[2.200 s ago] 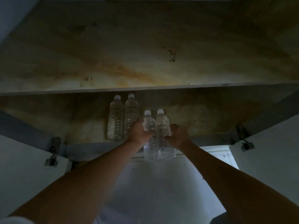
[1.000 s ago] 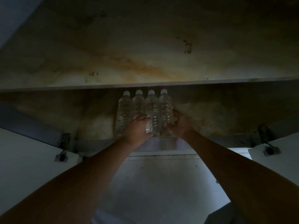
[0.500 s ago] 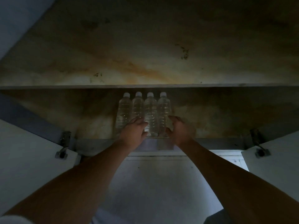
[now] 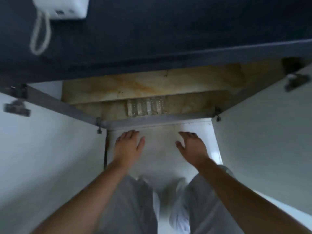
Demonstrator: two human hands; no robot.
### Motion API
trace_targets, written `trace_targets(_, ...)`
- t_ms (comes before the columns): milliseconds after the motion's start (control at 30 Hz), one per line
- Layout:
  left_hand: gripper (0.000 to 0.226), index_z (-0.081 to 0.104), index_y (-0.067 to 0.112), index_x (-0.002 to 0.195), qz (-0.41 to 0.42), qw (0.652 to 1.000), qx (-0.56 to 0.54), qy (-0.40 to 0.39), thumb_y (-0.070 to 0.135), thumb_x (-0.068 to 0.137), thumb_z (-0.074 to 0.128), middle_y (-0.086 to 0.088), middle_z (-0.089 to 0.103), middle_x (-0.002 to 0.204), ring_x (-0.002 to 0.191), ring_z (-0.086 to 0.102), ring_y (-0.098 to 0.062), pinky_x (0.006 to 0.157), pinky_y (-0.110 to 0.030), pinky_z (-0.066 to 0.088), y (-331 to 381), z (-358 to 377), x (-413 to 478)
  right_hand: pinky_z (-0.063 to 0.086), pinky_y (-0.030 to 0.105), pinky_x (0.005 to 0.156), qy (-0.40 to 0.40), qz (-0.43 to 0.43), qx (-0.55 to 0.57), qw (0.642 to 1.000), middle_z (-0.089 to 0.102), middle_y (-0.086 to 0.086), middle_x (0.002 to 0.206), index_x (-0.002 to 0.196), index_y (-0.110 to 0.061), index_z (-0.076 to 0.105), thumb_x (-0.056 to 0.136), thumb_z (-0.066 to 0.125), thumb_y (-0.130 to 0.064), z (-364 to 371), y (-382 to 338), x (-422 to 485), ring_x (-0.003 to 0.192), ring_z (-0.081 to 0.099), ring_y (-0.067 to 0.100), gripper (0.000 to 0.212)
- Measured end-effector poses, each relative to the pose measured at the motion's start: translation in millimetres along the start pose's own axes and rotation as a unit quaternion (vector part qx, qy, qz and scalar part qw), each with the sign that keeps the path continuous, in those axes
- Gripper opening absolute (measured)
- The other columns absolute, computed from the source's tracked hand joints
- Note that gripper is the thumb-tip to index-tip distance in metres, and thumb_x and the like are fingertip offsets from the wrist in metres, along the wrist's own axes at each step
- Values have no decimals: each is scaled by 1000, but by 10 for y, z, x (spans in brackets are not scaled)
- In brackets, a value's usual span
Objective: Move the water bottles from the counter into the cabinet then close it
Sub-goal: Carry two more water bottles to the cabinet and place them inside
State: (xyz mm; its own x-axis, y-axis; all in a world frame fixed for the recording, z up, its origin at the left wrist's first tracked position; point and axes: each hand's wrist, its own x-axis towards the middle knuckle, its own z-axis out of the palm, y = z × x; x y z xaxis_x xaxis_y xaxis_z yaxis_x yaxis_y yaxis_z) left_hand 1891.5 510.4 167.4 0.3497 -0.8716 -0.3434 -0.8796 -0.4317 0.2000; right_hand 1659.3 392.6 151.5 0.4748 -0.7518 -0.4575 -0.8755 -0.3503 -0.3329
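Half a second ago both of my hands were on the row inside; now they are out. The left hand (image 4: 129, 146) and the right hand (image 4: 191, 147) hang over the floor (image 4: 160, 154) just in front of the cabinet (image 4: 152, 119), fingers spread and relaxed, with nothing in either. My view has also lifted and tipped down, so I look over the dark table (image 4: 152, 31) and see only the lower halves of the water bottles (image 4: 146, 107).

The four of them stand upright and touching in one row on the bottom shelf (image 4: 189, 105), close to its front edge and near the middle of it, well apart from both hands. The frame is blurred, so I cannot say how squarely they sit.

I read this as the loading done: the part of the table I can see carries only a white box (image 4: 60, 7) with a cord at its far left corner, and no bottle. What is left is the closing. The left door (image 4: 42, 149) and the right door (image 4: 261, 141) both stand wide open on either side of me, and each hand is beside its own door. With the row so near the front edge, I would swing them in gently.
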Motion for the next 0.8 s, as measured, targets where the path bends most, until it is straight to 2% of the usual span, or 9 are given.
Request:
trace_targets(100, 48, 70, 9, 108, 19, 999, 43, 16, 45, 95, 41, -13, 72, 103, 91, 68, -37, 76, -42, 52, 119, -943, -557, 50, 40, 94, 32, 17, 0, 999, 66, 8, 128, 136, -15, 58, 96, 55, -39, -816, -122, -750, 118, 58, 30, 47)
trace_targets(233, 54, 66, 9, 122, 71, 996, 56, 21, 47, 100, 35, -10, 68, 121, 107, 63, -33, 86, -43, 51, 421, -2038, -1318, 45, 39, 102, 46, 10, 0, 999, 60, -1, 139, 139, -21, 54, 98, 48, -44, -1856, -452, -1606, 129, 50, 24, 47)
trace_targets(333, 55, 65, 8, 124, 101, 992, 66, 39, 48, 100, 34, -10, 67, 125, 110, 62, -32, 91, -44, 50, 667, -2577, -1787, 45, 40, 103, 66, -17, -9, 998, 58, -1, 140, 138, -21, 53, 98, 46, -47, -2354, -669, -2088, 131, 48, 23, 49)
trace_targets(467, 56, 65, 8, 122, 105, 989, 73, 80, 48, 100, 33, -10, 67, 122, 109, 62, -32, 90, -43, 50, 911, -2935, -2121, 42, 39, 104, 79, -67, -34, 994, 58, 0, 139, 139, -19, 52, 97, 49, -46, -2677, -866, -2449, 131, 48, 23, 50)
trace_targets(600, 55, 67, 10, 118, 102, 986, 65, 117, 49, 100, 33, -7, 69, 118, 106, 63, -31, 90, -42, 50, 1144, -3146, -2305, 46, 40, 102, 124, -87, -26, 988, 61, -1, 133, 135, -18, 54, 95, 53, -41, -2901, -926, -2688, 127, 51, 24, 46)
trace_targets(700, 56, 68, 13, 111, 111, 986, 69, 106, 52, 98, 30, -5, 71, 109, 100, 65, -30, 87, -41, 50, 1266, -3219, -2300, 46, 40, 102, 169, -70, -12, 983, 61, -2, 133, 133, -18, 54, 97, 53, -40, -3069, -889, -2853, 127, 51, 23, 43)
trace_targets(800, 55, 69, 13, 113, 144, 984, 50, 93, 51, 97, 33, -4, 72, 106, 97, 67, -30, 81, -41, 52, 1367, -3280, -2136, 42, 39, 107, 202, -17, 4, 979, 56, -3, 143, 141, -18, 51, 99, 51, -44, -3149, -782, -2989, 135, 46, 21, 50)
